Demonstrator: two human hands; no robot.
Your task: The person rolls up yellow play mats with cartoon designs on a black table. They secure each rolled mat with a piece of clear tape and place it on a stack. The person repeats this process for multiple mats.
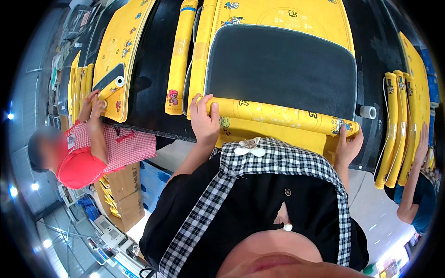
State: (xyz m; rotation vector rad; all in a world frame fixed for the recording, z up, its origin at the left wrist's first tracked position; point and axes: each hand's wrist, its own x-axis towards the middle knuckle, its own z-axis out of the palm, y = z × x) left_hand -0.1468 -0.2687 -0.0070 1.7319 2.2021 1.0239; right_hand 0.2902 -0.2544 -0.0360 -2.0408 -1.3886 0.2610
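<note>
A yellow printed mat lies in front of me, its black underside (282, 67) facing up and its near part curled into a yellow roll (273, 115). My left hand (205, 121) grips the roll's left end, fingers over the top and thumb toward me. At its right end, my right hand (348, 144) holds the roll between thumb and fingers. More yellow mat (287, 14) shows flat beneath and beyond the black underside.
Finished yellow rolls stand left (180, 60) and right (391, 132) on the black table (150, 99). A white tape roll (368, 112) sits by my right hand. A co-worker in a red top (83, 162) rolls a mat at left; another person's arm (412, 185) reaches in at right.
</note>
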